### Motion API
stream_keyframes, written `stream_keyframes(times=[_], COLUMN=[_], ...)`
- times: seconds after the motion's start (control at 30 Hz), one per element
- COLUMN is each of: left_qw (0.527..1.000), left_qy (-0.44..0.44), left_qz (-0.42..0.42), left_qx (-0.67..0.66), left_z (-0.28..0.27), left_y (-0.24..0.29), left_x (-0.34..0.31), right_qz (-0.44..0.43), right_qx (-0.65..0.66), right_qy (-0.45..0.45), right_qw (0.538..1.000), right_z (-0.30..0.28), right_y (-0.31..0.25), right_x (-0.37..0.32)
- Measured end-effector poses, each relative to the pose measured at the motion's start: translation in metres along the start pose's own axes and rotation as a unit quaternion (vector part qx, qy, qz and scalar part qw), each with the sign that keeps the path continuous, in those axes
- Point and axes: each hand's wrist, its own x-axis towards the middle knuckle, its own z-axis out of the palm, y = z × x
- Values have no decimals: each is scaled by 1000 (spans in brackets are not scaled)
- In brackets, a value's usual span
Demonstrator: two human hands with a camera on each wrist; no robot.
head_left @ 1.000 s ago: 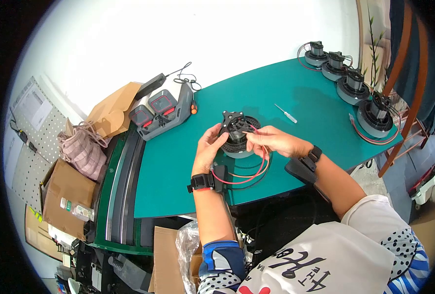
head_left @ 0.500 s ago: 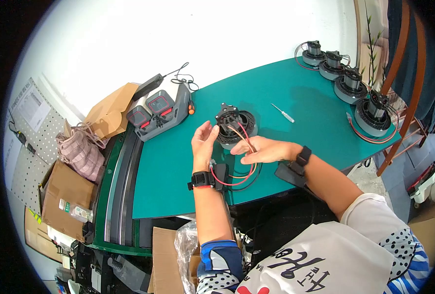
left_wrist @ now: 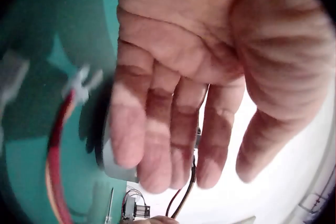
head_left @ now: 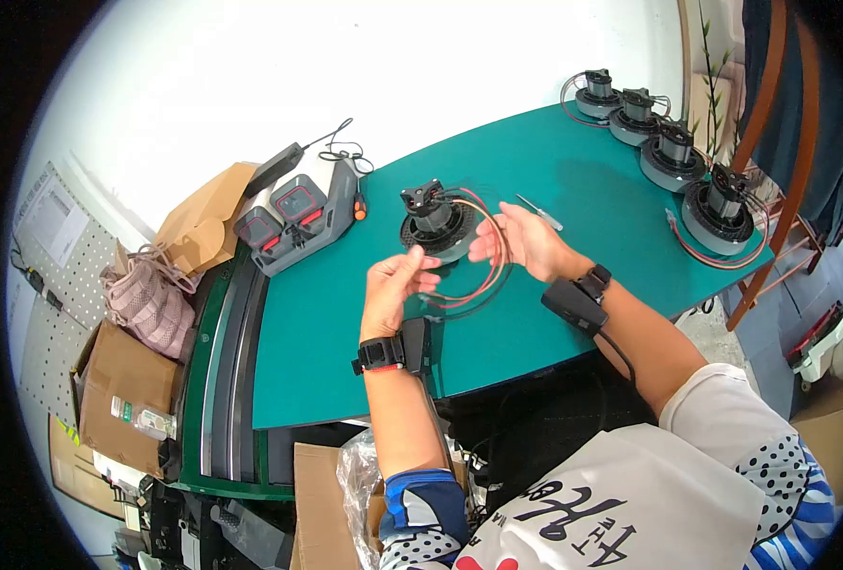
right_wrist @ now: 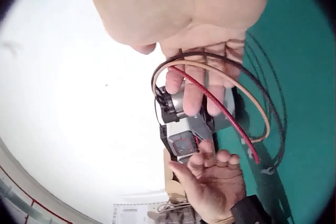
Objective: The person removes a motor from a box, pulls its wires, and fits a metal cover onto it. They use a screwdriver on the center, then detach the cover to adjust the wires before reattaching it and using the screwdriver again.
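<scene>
A round black-and-grey motor (head_left: 433,228) stands on the green table, its narrower upper part upright. Red, orange and black wires (head_left: 499,249) leave its top and loop down to the right, in front of the right fingers. With fingers extended, my left hand (head_left: 395,293) is at the motor's near side, palm facing the wires. My right hand (head_left: 533,245) is right of the motor, palm inward and fingers straight, gripping nothing. In the right wrist view the red wire (right_wrist: 210,94) crosses over the right fingers. Metal terminals (left_wrist: 80,86) at the wire ends show in the left wrist view.
A screwdriver (head_left: 547,220) lies behind the right hand. Several similar motors (head_left: 718,214) with wires line the table's right edge. At the back left stands a grey dock (head_left: 331,220) with two red-trimmed units, beside a cardboard box (head_left: 193,233) and a pinkish bag (head_left: 155,299).
The right hand has let go of the wires and moved right. The left hand has come off the motor's side and drawn nearer. The motor has turned, its wires now leaving to the right.
</scene>
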Motion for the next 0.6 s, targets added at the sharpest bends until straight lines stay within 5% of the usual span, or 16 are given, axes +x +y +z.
stream_keyframes(times=[0.2, 0.23, 0.33, 0.6], left_qw=[994, 996, 996, 985], left_qy=[-75, -64, -59, -161], left_qz=[-29, -39, -58, -49], left_qx=[69, 54, 44, 46], left_z=[12, 13, 19, 21], left_y=[-6, -7, -8, -10], left_x=[1, 2, 6, 2], right_qz=[57, 88, 92, 44], right_qx=[-26, 68, 88, -150], right_qy=[-86, -170, -238, -170], right_qw=[994, 979, 963, 973], right_z=[-17, -28, -4, 6], right_y=[-9, -5, 4, 1], right_x=[1, 9, -3, -11])
